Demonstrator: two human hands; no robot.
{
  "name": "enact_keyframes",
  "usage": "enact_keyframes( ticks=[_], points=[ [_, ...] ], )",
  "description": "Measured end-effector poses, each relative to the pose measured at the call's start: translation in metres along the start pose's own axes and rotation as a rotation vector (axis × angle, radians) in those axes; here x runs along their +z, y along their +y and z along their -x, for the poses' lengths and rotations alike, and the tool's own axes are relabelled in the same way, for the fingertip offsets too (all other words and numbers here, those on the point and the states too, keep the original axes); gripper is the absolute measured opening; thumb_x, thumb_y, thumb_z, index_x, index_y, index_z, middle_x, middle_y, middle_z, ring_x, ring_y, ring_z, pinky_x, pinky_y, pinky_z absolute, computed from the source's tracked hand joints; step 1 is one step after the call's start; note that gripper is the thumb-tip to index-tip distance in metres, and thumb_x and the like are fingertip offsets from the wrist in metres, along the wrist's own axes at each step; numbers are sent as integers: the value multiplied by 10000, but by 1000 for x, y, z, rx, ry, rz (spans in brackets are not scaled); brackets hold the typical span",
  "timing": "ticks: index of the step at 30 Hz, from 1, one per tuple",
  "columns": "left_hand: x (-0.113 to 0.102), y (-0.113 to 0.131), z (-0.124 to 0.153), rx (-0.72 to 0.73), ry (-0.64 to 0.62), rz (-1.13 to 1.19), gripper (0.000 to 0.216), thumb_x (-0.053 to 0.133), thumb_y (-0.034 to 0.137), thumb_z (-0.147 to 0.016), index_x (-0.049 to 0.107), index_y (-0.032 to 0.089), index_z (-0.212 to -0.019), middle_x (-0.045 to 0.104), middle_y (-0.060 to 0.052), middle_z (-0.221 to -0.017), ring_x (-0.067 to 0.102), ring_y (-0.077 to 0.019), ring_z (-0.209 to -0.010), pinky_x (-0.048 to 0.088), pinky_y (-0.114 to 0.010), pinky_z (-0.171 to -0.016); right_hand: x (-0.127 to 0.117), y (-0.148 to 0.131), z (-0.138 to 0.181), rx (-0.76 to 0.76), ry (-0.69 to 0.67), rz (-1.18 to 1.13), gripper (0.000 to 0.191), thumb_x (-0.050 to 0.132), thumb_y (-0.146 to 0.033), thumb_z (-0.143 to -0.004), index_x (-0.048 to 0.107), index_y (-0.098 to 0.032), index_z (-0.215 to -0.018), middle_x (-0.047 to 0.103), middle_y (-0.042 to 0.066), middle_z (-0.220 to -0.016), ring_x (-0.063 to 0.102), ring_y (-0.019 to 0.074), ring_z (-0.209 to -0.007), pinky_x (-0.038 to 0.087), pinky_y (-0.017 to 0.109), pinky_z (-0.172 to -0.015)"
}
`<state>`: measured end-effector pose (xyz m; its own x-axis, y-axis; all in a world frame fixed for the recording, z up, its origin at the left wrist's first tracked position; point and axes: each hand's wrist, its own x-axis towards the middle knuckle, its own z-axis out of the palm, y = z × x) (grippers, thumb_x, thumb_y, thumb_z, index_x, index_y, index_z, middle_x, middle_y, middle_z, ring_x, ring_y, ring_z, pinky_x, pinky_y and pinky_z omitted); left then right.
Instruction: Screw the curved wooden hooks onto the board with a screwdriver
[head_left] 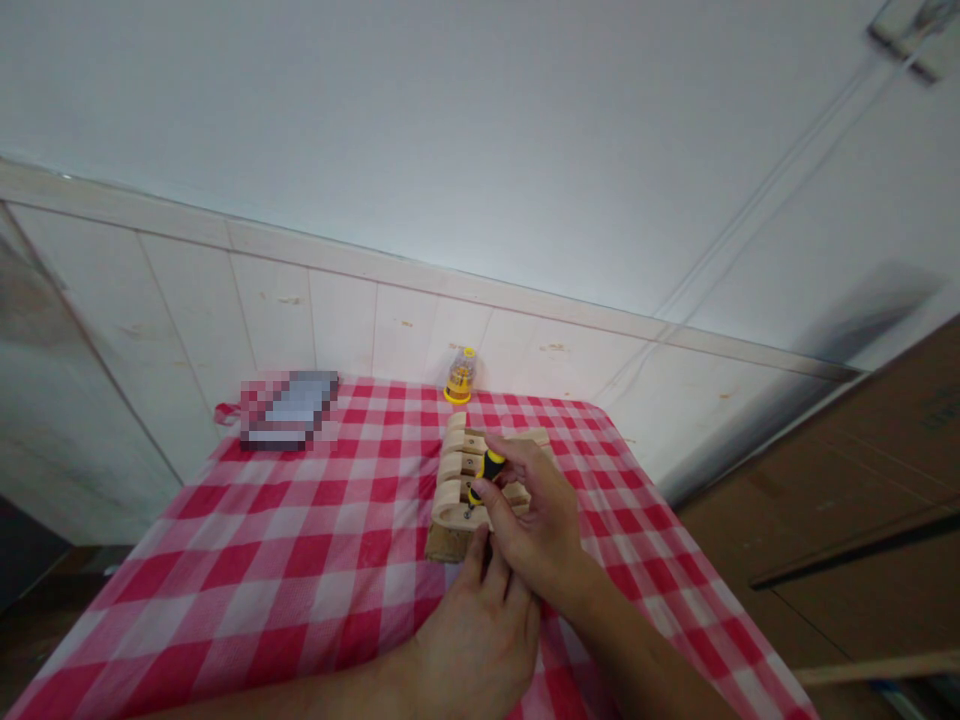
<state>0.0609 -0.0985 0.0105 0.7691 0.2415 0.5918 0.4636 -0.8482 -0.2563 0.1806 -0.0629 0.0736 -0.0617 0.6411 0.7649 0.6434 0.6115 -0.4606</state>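
My right hand point(541, 515) is closed round a black and yellow screwdriver point(491, 465). Its tip points down at the near end of a light wooden rack point(448, 490) with several curved slats and dark screw heads. Nearer to me, my left hand point(480, 630) grips the rack's near edge, its fingertips pressed against the wood. The rack's right part is mostly hidden behind my right hand. Where the screwdriver tip meets the screw is too small to make out.
A red and white checked cloth point(315, 590) covers the table. At the back, by the panelled wall point(345, 325), stands a yellow, clear-topped bit holder point(459, 378). A blurred-out phone-like slab point(292, 410) lies at back left. Brown cardboard point(840, 540) is to the right.
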Motion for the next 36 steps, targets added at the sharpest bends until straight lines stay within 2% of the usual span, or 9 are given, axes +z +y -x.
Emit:
enact_keyframes(
  ticks=[5, 10, 18, 23, 28, 32, 36],
  points=[
    [0, 0, 1, 5, 7, -1, 339, 550, 345, -992, 766, 128, -1135, 746, -142, -1235, 663, -355, -1174, 468, -505, -922, 1, 1, 0, -22, 3, 3, 442, 716, -91, -876, 660, -287, -1268, 772, 34, -1163, 742, 208, -1036, 621, 354, -926],
    [2, 0, 1, -2, 14, -7, 328, 563, 351, -986, 769, 132, -1116, 749, -141, -1223, 662, -358, -1168, 445, -531, -979, 2, 2, 0, -28, 3, -4, 452, 741, -99, -876, 654, -293, -1275, 765, 36, -1173, 734, 221, -1053, 615, 373, -938],
    [-1, -1, 2, 24, -15, -49, 364, 535, 375, -1001, 764, 126, -1135, 745, -154, -1203, 667, -389, -1157, 426, -588, -1018, -1, 3, -3, 55, 68, -29, 398, 726, -126, -888, 666, -311, -1236, 746, 22, -1064, 726, 207, -921, 608, 364, -827],
    [0, 0, 1, 12, 17, -86, 353, 531, 353, -990, 765, 112, -1100, 748, -158, -1130, 681, -362, -1063, 410, -584, -1036, -15, 4, -14, 99, 87, -64, 386, 707, -139, -901, 662, -299, -1249, 719, 24, -1018, 712, 194, -856, 603, 363, -790],
    [0, 0, 0, 31, 9, -85, 331, 543, 327, -972, 770, 100, -1057, 746, -168, -1091, 678, -368, -1040, 404, -588, -1027, -27, 7, -7, 64, 52, -7, 354, 696, -146, -910, 657, -277, -1236, 728, 29, -1014, 721, 191, -854, 608, 348, -770],
    [2, 1, 2, 25, -15, -86, 333, 538, 325, -980, 767, 99, -1065, 745, -170, -1099, 679, -371, -1051, 400, -583, -1031, -27, 11, 7, 51, 150, 17, 370, 680, -135, -927, 648, -276, -1268, 728, 43, -1060, 729, 201, -902, 620, 357, -794],
    [5, 2, 4, 19, -17, -59, 351, 539, 348, -991, 755, 109, -1130, 740, -165, -1174, 669, -382, -1110, 417, -560, -1013, -30, 5, 13, -98, 172, 90, 456, 668, -60, -907, 631, -272, -1309, 741, 58, -1079, 730, 213, -953, 632, 364, -836]
  ],
)
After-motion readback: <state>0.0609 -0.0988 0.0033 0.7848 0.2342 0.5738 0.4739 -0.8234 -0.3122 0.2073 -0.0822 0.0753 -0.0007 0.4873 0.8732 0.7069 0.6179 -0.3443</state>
